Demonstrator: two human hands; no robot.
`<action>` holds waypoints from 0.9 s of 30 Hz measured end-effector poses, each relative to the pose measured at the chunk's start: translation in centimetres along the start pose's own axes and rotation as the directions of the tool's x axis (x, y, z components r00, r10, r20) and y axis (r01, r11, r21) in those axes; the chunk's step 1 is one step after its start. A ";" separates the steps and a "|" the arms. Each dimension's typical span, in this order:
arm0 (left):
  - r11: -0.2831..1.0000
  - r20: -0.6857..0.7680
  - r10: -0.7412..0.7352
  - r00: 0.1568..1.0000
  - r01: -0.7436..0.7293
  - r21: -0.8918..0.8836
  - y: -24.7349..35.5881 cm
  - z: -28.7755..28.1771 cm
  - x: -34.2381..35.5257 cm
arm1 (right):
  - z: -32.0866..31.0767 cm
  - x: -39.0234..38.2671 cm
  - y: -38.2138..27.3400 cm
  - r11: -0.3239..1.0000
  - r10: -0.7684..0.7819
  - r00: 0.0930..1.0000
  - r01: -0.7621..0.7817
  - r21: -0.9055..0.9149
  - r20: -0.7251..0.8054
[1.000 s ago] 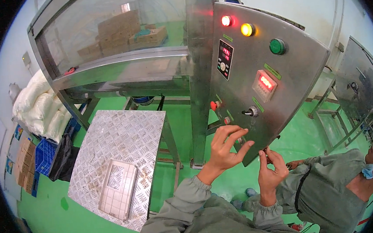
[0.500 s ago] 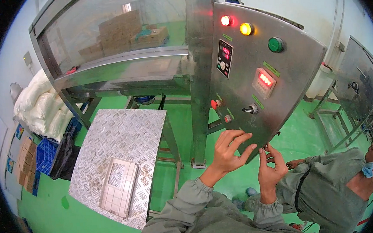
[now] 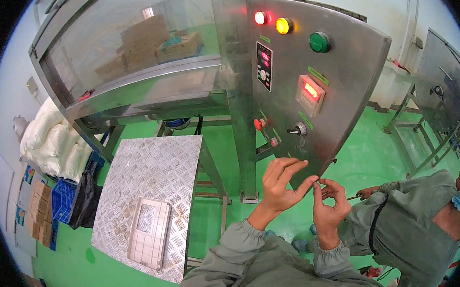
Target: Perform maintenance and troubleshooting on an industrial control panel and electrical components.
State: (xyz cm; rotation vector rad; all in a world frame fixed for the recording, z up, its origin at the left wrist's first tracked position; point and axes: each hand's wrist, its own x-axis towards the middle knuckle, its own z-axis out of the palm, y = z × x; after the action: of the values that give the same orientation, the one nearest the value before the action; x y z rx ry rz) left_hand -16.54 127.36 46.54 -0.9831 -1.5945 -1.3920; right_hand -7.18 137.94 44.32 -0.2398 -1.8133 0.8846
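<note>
My left hand (image 3: 282, 188) is raised in front of the steel control panel (image 3: 353, 76). Its fingers curve apart from the thumb in a loose C, and nothing shows between them. Beside it on the right, my right hand (image 3: 332, 211) has thumb and forefinger pinched together; whatever they may hold is too small to make out. The left thumb tip meets or nearly meets that pinch. The panel carries a lit red lamp (image 3: 260, 17), a lit yellow lamp (image 3: 283, 25), a green button (image 3: 319, 42), a red digital display (image 3: 310, 90) and a black rotary switch (image 3: 298, 130).
At the lower left, a tread-plate table (image 3: 111, 205) bears a pale gridded tray (image 3: 150, 233). A steel machine with a clear window (image 3: 90, 57) stands behind. White sacks (image 3: 54, 140) and a blue crate (image 3: 63, 200) are far left. A co-worker (image 3: 411, 221) stands close on the right.
The view has shifted, so the panel appears farther left and slightly higher. My right hand has come closer to my left, its fingertips now at the left thumb.
</note>
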 end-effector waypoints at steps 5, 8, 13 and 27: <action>1.000 -0.011 0.002 1.000 -0.002 0.010 -0.1 0.6 -0.4 | 0.0 -0.3 0.3 1.000 -0.025 1.000 0.025 0.000 0.011; 1.000 -0.016 -0.003 1.000 0.003 0.009 0.1 0.6 -0.4 | -0.1 -0.3 0.1 1.000 -0.028 0.999 0.028 0.006 0.015; 1.000 -0.013 0.010 1.000 -0.009 0.010 0.0 0.4 -0.3 | 0.1 -0.3 0.0 0.999 -0.026 1.000 0.026 0.045 0.006; 1.000 -0.033 0.016 0.999 -0.015 0.011 0.1 0.4 -0.2 | 0.2 -0.5 0.2 0.998 -0.048 0.999 0.047 0.050 0.021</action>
State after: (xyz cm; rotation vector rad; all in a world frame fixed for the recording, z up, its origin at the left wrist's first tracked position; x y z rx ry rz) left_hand -16.45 127.78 46.36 -0.9596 -1.5650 -1.3813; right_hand -7.23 137.71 43.78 -0.1550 -1.8074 0.9006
